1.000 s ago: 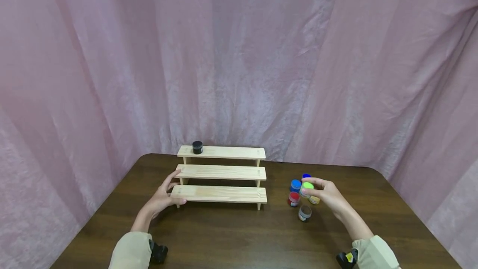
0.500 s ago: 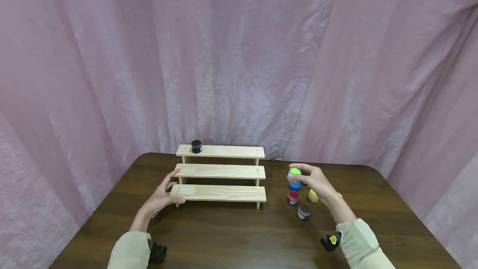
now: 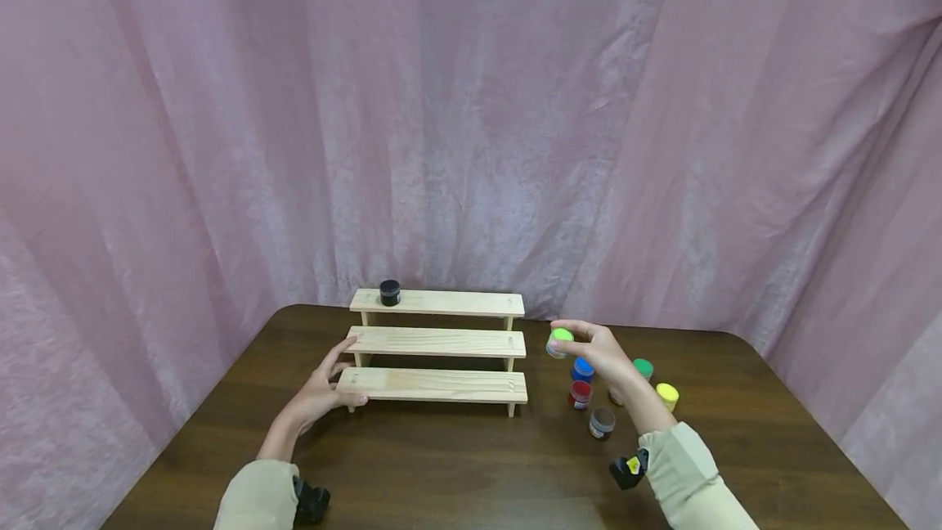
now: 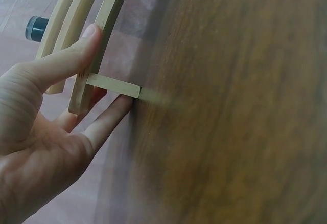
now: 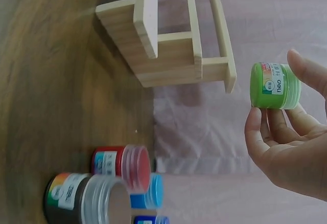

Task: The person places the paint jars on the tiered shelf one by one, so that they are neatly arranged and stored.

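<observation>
A pale wooden three-step display stand (image 3: 437, 342) is at the back of the table. My left hand (image 3: 318, 389) grips its left end, thumb on the lowest step and fingers reaching behind; in the left wrist view a finger lies along the short leg (image 4: 115, 85). To the right of the stand, my right hand (image 3: 602, 352) pinches a light green paint jar (image 3: 561, 342) between thumb and fingers, raised off the table. The right wrist view shows the labelled green jar (image 5: 273, 87) lid end toward the palm side. A black paint jar (image 3: 390, 294) stands on the top step's left part.
Below the right hand stand a blue jar (image 3: 583, 370), a red jar (image 3: 580, 396) and a brown jar (image 3: 601, 424). Right of the forearm are a green jar (image 3: 643, 368) and a yellow jar (image 3: 667, 396). A pink curtain (image 3: 471, 121) hangs behind the table.
The right hand has carried the light green jar up and leftward from the jar group toward the stand. The left hand keeps its grip on the stand's left end.
</observation>
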`<move>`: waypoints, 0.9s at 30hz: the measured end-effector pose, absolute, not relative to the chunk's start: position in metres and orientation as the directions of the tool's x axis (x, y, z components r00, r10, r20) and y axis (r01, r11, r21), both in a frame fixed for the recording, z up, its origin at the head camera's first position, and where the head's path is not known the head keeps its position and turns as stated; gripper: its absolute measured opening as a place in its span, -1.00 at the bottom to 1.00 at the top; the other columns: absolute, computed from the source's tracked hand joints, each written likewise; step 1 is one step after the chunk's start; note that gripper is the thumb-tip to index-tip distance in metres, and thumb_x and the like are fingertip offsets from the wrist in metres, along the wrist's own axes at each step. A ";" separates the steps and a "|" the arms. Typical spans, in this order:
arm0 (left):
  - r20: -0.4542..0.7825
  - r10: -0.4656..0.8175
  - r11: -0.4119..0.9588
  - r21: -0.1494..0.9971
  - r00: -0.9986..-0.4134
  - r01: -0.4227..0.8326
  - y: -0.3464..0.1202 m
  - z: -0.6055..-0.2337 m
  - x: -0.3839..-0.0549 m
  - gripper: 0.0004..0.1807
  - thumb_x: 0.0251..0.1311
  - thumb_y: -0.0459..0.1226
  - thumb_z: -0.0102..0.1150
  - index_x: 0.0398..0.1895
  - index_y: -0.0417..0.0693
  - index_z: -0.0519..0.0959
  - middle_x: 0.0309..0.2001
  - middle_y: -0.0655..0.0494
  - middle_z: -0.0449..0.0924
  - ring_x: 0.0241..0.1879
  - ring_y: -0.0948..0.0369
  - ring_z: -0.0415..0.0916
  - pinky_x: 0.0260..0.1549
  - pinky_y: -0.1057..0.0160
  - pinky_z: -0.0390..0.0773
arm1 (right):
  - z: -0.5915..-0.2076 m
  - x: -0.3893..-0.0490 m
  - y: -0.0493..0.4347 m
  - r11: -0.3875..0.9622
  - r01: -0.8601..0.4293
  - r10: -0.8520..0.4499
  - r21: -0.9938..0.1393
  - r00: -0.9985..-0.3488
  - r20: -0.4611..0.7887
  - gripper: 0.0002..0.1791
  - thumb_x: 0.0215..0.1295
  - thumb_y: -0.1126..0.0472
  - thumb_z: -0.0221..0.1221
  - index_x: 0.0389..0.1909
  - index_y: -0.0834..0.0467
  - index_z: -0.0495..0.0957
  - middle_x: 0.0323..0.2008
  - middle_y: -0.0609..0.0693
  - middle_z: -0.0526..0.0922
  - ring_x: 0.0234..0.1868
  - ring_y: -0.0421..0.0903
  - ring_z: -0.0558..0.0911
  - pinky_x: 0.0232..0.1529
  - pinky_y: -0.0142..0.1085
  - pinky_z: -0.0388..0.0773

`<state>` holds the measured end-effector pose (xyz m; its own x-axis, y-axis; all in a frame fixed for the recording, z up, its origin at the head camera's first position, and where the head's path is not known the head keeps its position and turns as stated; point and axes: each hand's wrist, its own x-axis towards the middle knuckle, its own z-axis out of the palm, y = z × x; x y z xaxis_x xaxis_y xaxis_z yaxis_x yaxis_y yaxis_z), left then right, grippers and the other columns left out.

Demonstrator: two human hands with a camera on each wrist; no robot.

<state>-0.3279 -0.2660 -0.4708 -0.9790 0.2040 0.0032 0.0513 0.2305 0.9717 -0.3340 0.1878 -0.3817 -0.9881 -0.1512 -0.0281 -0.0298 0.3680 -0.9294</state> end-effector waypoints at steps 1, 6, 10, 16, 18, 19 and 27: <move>0.004 0.206 0.230 0.972 -0.979 0.052 -0.266 -0.471 -0.328 0.18 -0.04 -0.47 0.43 0.56 0.17 -0.12 0.39 -0.45 0.05 0.00 -0.07 0.51 -0.23 0.22 0.56 | -0.381 -0.335 0.185 0.360 -0.026 -0.149 -0.933 -0.988 -0.030 -0.43 0.27 0.04 0.27 0.27 0.11 0.46 0.31 0.16 0.45 0.31 0.14 0.39 0.35 0.15 0.24; 0.006 0.204 0.231 0.971 -0.979 0.054 -0.266 -0.470 -0.328 0.19 -0.05 -0.46 0.44 0.56 0.17 -0.11 0.39 -0.46 0.05 -0.02 -0.06 0.52 -0.23 0.22 0.56 | -0.376 -0.343 0.172 0.337 -0.048 -0.161 -0.940 -0.987 -0.008 -0.44 0.28 0.09 0.26 0.28 0.15 0.46 0.32 0.18 0.44 0.40 0.18 0.29 0.39 0.21 0.15; 0.003 0.200 0.231 0.972 -0.980 0.050 -0.265 -0.470 -0.328 0.19 -0.06 -0.47 0.44 0.56 0.16 -0.12 0.39 -0.46 0.05 -0.01 -0.06 0.52 -0.24 0.23 0.57 | -0.374 -0.349 0.161 0.328 -0.059 -0.177 -0.943 -0.984 0.000 -0.43 0.26 0.09 0.27 0.28 0.13 0.46 0.34 0.17 0.42 0.42 0.20 0.26 0.40 0.23 0.10; 0.015 0.220 0.217 0.974 -0.975 0.064 -0.266 -0.471 -0.329 0.19 -0.05 -0.46 0.44 0.56 0.15 -0.13 0.37 -0.46 0.06 -0.07 -0.02 0.54 -0.30 0.21 0.59 | -0.372 -0.358 0.145 0.285 -0.056 -0.180 -0.957 -0.984 0.004 -0.44 0.27 0.13 0.26 0.28 0.16 0.45 0.33 0.19 0.42 0.36 0.18 0.35 0.42 0.20 0.10; 0.011 0.222 0.214 0.975 -0.975 0.060 -0.267 -0.471 -0.329 0.19 -0.04 -0.46 0.44 0.56 0.17 -0.13 0.37 -0.45 0.08 -0.08 -0.03 0.55 -0.31 0.18 0.60 | -0.370 -0.360 0.137 0.258 -0.052 -0.183 -0.965 -0.983 0.004 -0.44 0.26 0.16 0.26 0.29 0.15 0.45 0.32 0.17 0.43 0.31 0.15 0.40 0.43 0.17 0.11; 0.010 0.218 0.220 0.974 -0.976 0.059 -0.269 -0.471 -0.328 0.19 -0.04 -0.46 0.44 0.56 0.18 -0.13 0.37 -0.45 0.09 -0.07 -0.03 0.55 -0.30 0.17 0.60 | -0.368 -0.361 0.133 0.248 -0.052 -0.188 -0.967 -0.982 0.005 -0.44 0.26 0.16 0.26 0.29 0.15 0.45 0.31 0.17 0.44 0.28 0.12 0.44 0.43 0.15 0.12; -0.002 0.210 0.258 0.965 -0.978 0.053 -0.273 -0.470 -0.322 0.20 -0.03 -0.44 0.44 0.56 0.20 -0.15 0.40 -0.45 0.07 0.04 -0.13 0.51 -0.22 0.17 0.57 | -0.362 -0.368 0.097 0.228 -0.062 -0.187 -0.972 -0.982 0.019 -0.48 0.23 0.19 0.29 0.23 0.15 0.51 0.17 0.16 0.57 0.00 -0.05 0.62 0.28 -0.01 0.39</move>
<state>-0.3222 -0.2732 -0.4700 -0.9777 0.2102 -0.0024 0.0531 0.2577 0.9648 -0.3677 0.0974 -0.3616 -0.9822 -0.1866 0.0190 -0.0621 0.2278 -0.9717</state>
